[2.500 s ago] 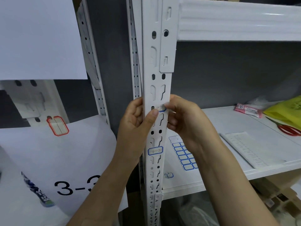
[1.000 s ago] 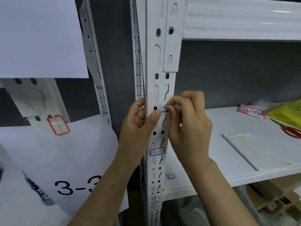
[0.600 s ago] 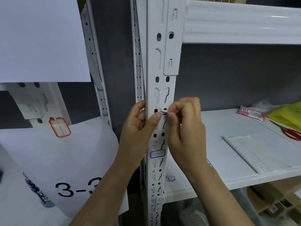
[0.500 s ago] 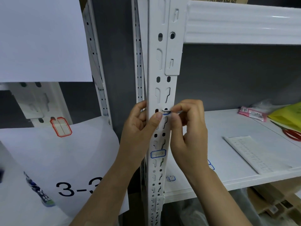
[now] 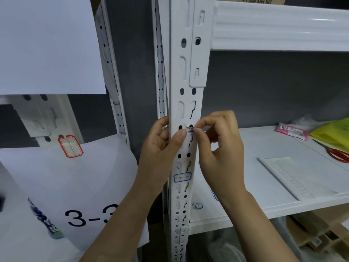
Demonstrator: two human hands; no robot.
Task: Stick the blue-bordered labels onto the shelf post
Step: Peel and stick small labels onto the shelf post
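The shelf post point(image 5: 186, 103) is gripped by the left hand point(image 5: 160, 144), probably so its thumb can pin one end of the blue-bordered label point(image 5: 189, 130) flat just below a slot hole. The other end is pinched by the right hand point(image 5: 221, 148), thumb against forefinger, likely for lining it up above the stuck label point(image 5: 182, 177) lower down. Most of the new label is covered by fingertips, so its straightness can't be judged tbh. The label sheet point(image 5: 215, 196) is mostly hidden behind the wrist.

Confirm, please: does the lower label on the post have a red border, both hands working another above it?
Not red: head view shows the lower label on the post has a blue border. Left hand and right hand do work another above it.
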